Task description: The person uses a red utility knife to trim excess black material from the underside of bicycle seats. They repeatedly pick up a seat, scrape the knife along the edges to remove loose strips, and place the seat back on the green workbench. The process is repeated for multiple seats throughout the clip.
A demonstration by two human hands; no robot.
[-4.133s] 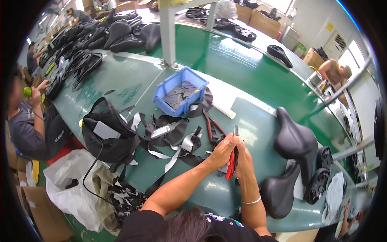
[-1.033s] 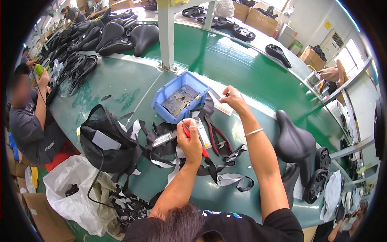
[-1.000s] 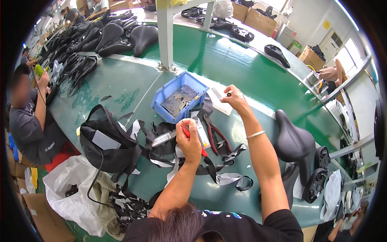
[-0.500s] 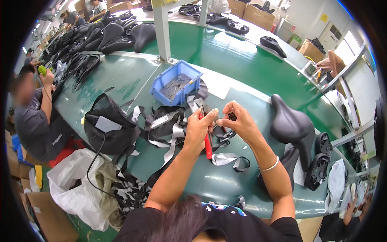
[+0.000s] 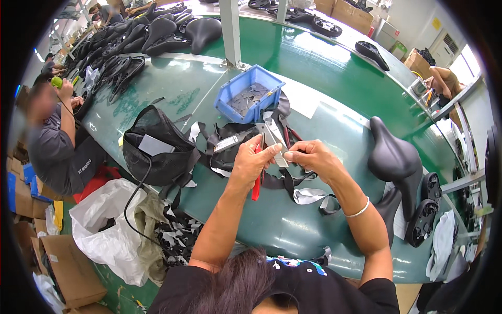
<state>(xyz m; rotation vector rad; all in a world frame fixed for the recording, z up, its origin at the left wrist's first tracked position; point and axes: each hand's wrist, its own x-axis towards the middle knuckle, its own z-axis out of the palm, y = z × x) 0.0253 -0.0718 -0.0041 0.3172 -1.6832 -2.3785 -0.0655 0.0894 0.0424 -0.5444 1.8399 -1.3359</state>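
My left hand (image 5: 250,163) grips red-handled pliers (image 5: 256,186), whose handles hang down below the palm, and its fingertips also pinch a flat grey strip (image 5: 272,137). My right hand (image 5: 309,157) pinches the lower end of the same strip from the right. Both hands meet above a tangle of black straps (image 5: 293,183) with grey ends on the green table (image 5: 272,230). Just beyond the hands stands a blue bin (image 5: 267,83) of small dark parts.
A black mesh bag (image 5: 157,152) lies to the left and a black bicycle saddle (image 5: 392,157) to the right. A white plastic bag (image 5: 107,233) hangs off the near-left table edge. A person (image 5: 52,141) sits at far left. Several saddles (image 5: 151,31) are piled at the back.
My right hand has drawn back from beside the blue bin to meet my left hand. Both now hold the grey strip closer to me.
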